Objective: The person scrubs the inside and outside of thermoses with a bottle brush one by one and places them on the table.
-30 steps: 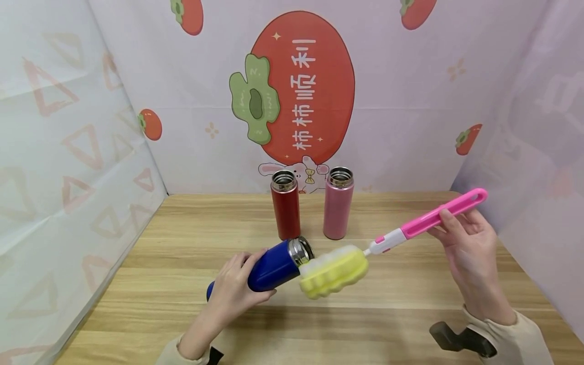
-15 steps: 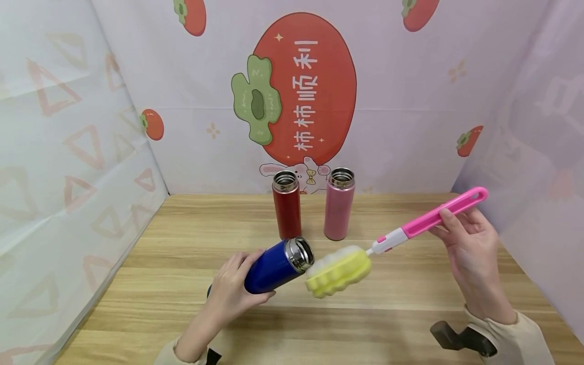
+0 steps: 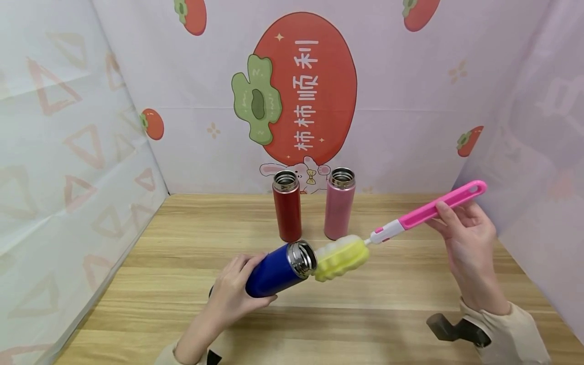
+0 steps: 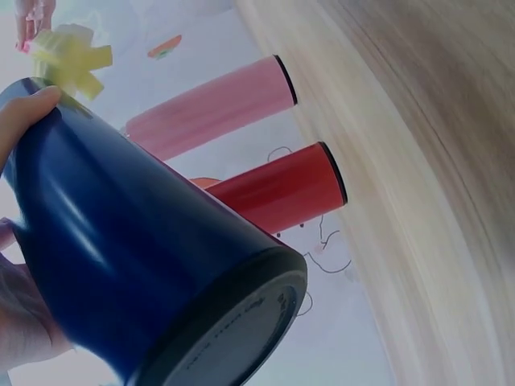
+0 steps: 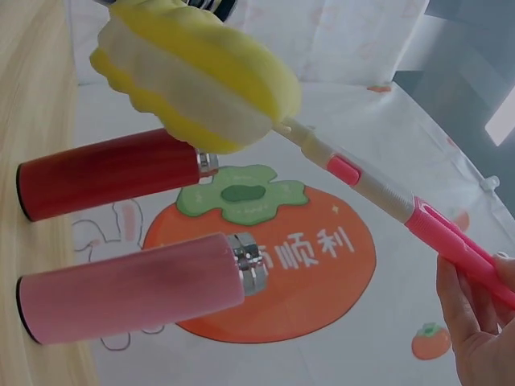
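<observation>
In the head view, your right hand (image 3: 470, 243) pinches the bottle brush (image 3: 387, 231) and has just raised its sponge head (image 3: 343, 258) toward the mouth (image 3: 303, 259) of the blue bottle (image 3: 274, 272), bringing them nearer alignment; contact is unclear. Your left hand (image 3: 231, 286) grips the tilted bottle. In the left wrist view, the bottle looks glossy, its base (image 4: 237, 330) black-edged. In the right wrist view, the sponge looks ridged, yellow and white.

Blue bottle (image 3: 276, 272), lower centre of head view: smooth glossy coat, shiny metal neck; red bottle (image 3: 288, 215) and pink bottle (image 3: 339, 213), mid-frame, smooth coats, same metal necks. Brush (image 3: 391, 229), right of centre: matt spongy head, smooth glossy plastic handle. Tabletop (image 3: 410, 289), lower frame, smooth wood-grain; backdrop (image 3: 397, 96), upper frame, matt cloth-like sheet.
</observation>
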